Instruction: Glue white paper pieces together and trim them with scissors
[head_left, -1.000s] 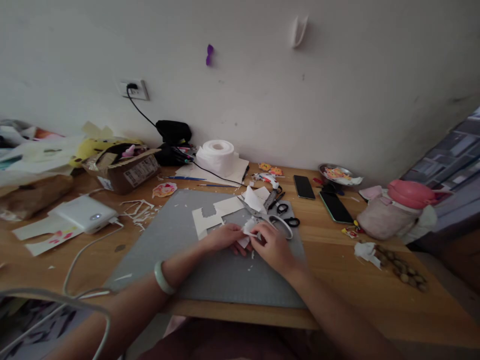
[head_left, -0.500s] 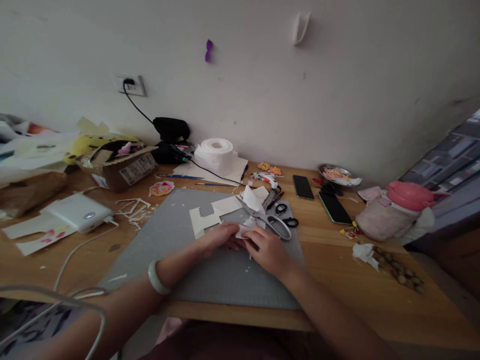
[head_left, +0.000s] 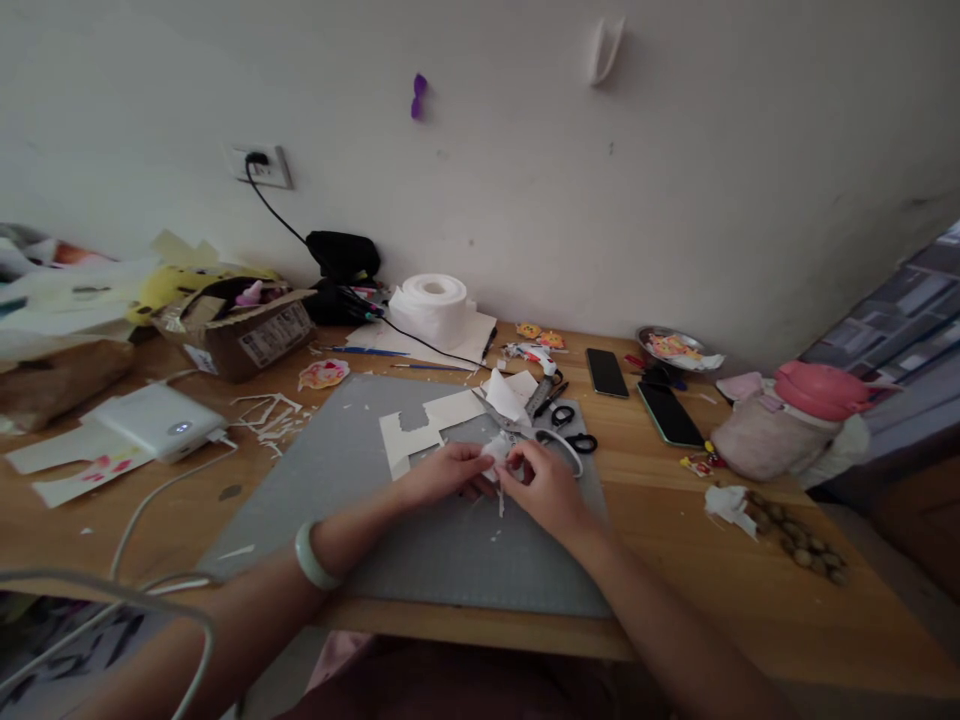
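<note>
A person's bare hands meet over a grey mat [head_left: 315, 510] on a wooden table [head_left: 712, 590], seen from above; a small piece of white paper [head_left: 495, 448] is between them, just above the mat, near its middle. The left hand [head_left: 450, 472] has thumb and fingers drawn together on the paper's left side, and a pale bracelet [head_left: 313, 558] circles that wrist; the right hand [head_left: 541, 488] pinches the paper from the other side, thumb and forefinger almost meeting — the remaining fingers are curled, and how much paper they cover I cannot tell. A thin white strip [head_left: 501, 502] shows just below the fingertips; whether it hangs or lies flat is unclear.

Just beyond the hands lie scissors [head_left: 517, 430] with pale handles, partly hidden by the right hand; black handles [head_left: 581, 443] show beside them; a notched white card [head_left: 424, 440] lies on the mat, beyond the left hand.

Farther back, a white roll [head_left: 431, 315] stands near the wall; two phones [head_left: 606, 373] [head_left: 670, 413] lie to the right, near a pink-lidded bottle [head_left: 780, 435]; at the left are a white power bank [head_left: 161, 425] and an open carton [head_left: 259, 345] — a yellow thing [head_left: 169, 290] shows behind it.
</note>
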